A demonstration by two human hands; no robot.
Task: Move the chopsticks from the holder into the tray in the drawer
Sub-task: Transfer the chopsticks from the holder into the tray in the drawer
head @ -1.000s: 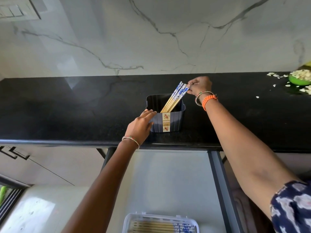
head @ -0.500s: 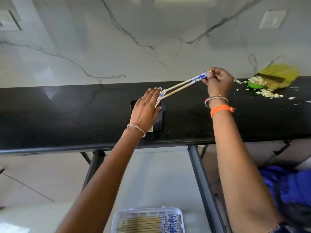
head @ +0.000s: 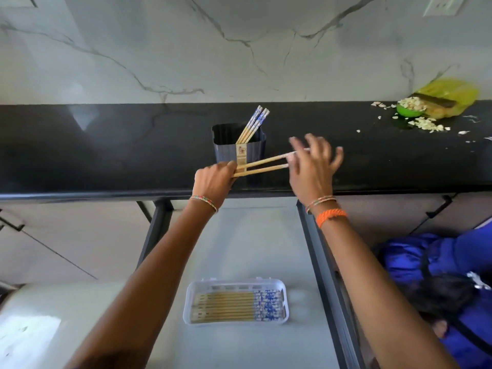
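Observation:
A dark ribbed holder (head: pixel 226 147) stands on the black counter with a few blue-patterned chopsticks (head: pixel 254 123) leaning in it. In front of the holder, a pair of chopsticks (head: pixel 262 166) lies nearly level in the air. My left hand (head: pixel 214 181) grips the pair's plain wooden ends. My right hand (head: pixel 312 169) is at the patterned ends with its fingers spread and blurred. Below, in the open drawer (head: pixel 239 249), a white plastic tray (head: pixel 283 286) holds several chopsticks laid side by side.
The black counter's front edge (head: pixel 80 194) runs across above the drawer. At the far right sit a green bowl (head: pixel 407 109) with pale peelings, scattered bits and a yellow bag (head: pixel 452 93). Blue clothing (head: pixel 452 262) is beside the drawer's right rail.
The pair of chopsticks came out of the holder and down toward me. My left hand left the holder's rim and now grips their plain ends. My right hand's fingers have spread.

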